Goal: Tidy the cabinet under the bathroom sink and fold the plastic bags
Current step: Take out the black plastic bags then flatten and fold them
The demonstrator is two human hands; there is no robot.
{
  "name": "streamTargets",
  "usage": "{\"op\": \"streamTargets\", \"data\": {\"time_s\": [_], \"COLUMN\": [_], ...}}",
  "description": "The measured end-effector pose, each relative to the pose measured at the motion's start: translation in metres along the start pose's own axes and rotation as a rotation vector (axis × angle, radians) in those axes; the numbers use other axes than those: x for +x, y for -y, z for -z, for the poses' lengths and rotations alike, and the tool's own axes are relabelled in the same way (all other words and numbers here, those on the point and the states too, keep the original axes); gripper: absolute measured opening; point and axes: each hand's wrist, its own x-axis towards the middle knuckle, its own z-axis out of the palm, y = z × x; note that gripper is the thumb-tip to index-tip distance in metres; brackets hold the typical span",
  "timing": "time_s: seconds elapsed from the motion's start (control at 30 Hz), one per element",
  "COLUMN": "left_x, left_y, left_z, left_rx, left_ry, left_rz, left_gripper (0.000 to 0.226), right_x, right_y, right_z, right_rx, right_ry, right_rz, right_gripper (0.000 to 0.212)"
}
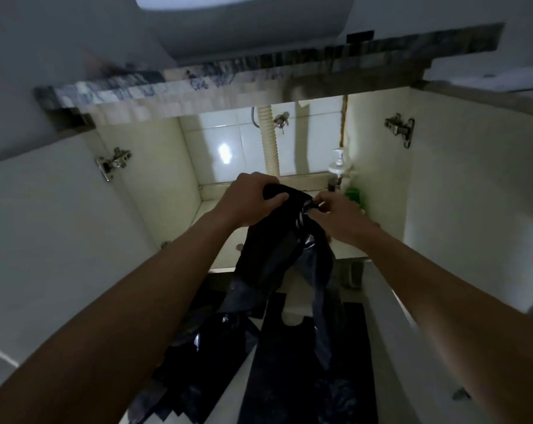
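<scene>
Black plastic bag (277, 255) | location: held up in front of the open cabinet (164, 179), above the other bags (302, 368) lying below | left hand (249, 200): fingers curled round its top edge | right hand (335, 215): pinches the adjoining corner | reason: you likely raise it so it hangs straight for folding | axis: vertical, top at your hands, tail down

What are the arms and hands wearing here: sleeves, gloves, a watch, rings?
Nothing shows. The left hand and right hand are bare, without gloves. The left forearm and right forearm are bare to the frame's edge: no sleeve, watch or band. The dim picture could hide a thin ring.
</scene>
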Motion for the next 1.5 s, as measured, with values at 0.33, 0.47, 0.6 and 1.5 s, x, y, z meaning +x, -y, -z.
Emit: {"op": "streamTargets", "data": {"time_s": [0.33,0.47,0.6,1.5], "left_x": [-0.027,-0.031,-0.030,-0.013], "left_y": [0.010,0.004,-0.003,0.072], "left_z": [0.033,0.039,0.043,0.041], "left_rx": [-0.223,-0.295,-0.282,0.134], "left_ry": [-0.079,-0.060,-0.042,0.420], "left_rz": [0.154,0.154,0.135,0.080], "left_gripper": [0.028,0.026,0.025,0.033], "right_x": [-0.011,-0.018,-0.014,-0.078], "right_y": [0.046,0.052,0.056,0.006], "right_z": [0.006,0.005,-0.002,0.056], "right_rx": [0.092,0.164,0.056,-0.267], "right_ry": [-0.143,-0.050,-0.039,-0.139], "right_rz": [-0.015,0.049,0.106,-0.407], "right_gripper": [0.013,0.025,0.014,0.029]}}
